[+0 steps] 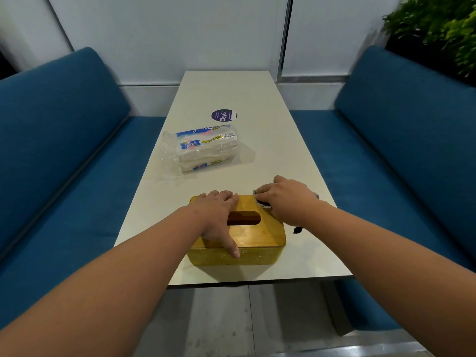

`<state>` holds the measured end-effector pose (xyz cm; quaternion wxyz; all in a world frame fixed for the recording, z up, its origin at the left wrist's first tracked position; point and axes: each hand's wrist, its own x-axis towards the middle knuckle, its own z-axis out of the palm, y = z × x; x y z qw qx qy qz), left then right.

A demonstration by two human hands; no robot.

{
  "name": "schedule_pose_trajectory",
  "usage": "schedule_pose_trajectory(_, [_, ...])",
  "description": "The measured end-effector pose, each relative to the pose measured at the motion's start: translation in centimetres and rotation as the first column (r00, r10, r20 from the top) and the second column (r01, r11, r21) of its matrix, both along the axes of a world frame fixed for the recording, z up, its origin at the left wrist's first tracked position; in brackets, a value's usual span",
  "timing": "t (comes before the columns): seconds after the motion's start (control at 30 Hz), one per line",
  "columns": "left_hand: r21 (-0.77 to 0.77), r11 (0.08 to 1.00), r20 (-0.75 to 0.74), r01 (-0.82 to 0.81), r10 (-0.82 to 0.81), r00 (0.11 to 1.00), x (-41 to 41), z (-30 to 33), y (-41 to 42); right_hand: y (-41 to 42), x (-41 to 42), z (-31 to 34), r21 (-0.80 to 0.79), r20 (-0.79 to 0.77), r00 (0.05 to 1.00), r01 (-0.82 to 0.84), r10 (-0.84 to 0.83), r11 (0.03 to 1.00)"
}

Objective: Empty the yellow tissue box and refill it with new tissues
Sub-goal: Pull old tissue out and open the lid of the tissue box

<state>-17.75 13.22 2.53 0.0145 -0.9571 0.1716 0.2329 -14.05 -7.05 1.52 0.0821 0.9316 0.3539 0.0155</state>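
The yellow tissue box (238,240) sits at the near end of the white bench (273,155), its wooden lid (260,234) in place with the dark oval slot showing at the middle. The left hand (219,217) lies spread flat over the left part of that lid — fingers reaching to the box's far edge, thumb hooked down over the near side wall — pressing on it rather than closed around anything. The right hand (286,199) rests at the box's far right corner, fingers curled over a small white-and-dark scrap (262,203) that peeks out beneath them; what the scrap is cannot be told, nor whether it is truly gripped. A small dark speck (298,230) lies on the bench just right of the box. Beyond the box, toward the left edge of the bench, is a clear-wrapped pack of paper towels (203,150), already torn open at its left end. Farther still beyond the box sits a round purple sticker (224,115). Blue padded seats (77,155) flank the box on both sides.
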Motion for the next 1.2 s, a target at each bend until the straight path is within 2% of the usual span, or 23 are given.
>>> schedule_pose_trajectory(0.07, [-0.003,1.0,0.0,-0.001,0.001,1.0,0.0,0.0,0.0,0.3,-0.5,-0.3,0.0,-0.006,0.999,-0.046,0.046,0.999])
schedule_pose_trajectory(0.17, [-0.014,1.0,0.007,0.001,0.0,1.0,0.0,-0.1,0.1,-2.0,-1.2,-0.4,0.047,-0.072,0.997,0.031,-0.027,0.998])
schedule_pose_trajectory(0.27, [-0.017,1.0,0.016,0.011,-0.01,1.0,0.0,-0.1,0.1,-3.7,-1.8,-0.1,0.028,-0.06,0.993,0.105,-0.104,0.994])
schedule_pose_trajectory(0.43, [-0.006,1.0,0.015,0.008,-0.008,1.0,0.0,-0.1,0.1,-1.9,-5.8,-0.2,0.054,-0.131,0.987,-0.084,0.091,0.995])
schedule_pose_trajectory(0.6, [-0.016,1.0,0.009,0.0,0.0,1.0,0.0,-0.1,0.1,-2.8,-6.7,0.4,0.029,-0.071,0.996,0.058,-0.056,0.998])
schedule_pose_trajectory(0.73, [0.0,1.0,0.017,0.008,-0.008,1.0,0.1,-0.1,0.0,-0.9,-10.0,-0.5,0.04,-0.14,0.984,-0.102,0.107,0.994])
schedule_pose_trajectory(0.87, [-0.009,1.0,0.012,-0.001,0.001,1.0,0.0,-0.2,0.0,-1.2,-8.9,-0.1,0.048,-0.08,0.988,0.133,-0.128,0.99])
schedule_pose_trajectory(1.0, [-0.002,1.0,0.034,0.007,-0.007,0.999,-0.1,-0.3,-0.1,2.4,-11.0,-0.6,0.02,-0.104,0.99,0.099,-0.096,0.995])
schedule_pose_trajectory(1.07, [0.002,1.0,0.041,0.008,-0.009,0.999,-0.1,-0.3,-0.1,2.7,-11.9,-0.8,0.057,-0.109,0.989,0.108,-0.101,0.993])
schedule_pose_trajectory(1.2, [-0.008,1.0,0.015,0.008,-0.008,1.0,0.0,-0.1,0.0,0.0,-11.9,-0.1,0.082,-0.092,0.953,0.297,-0.29,0.951])
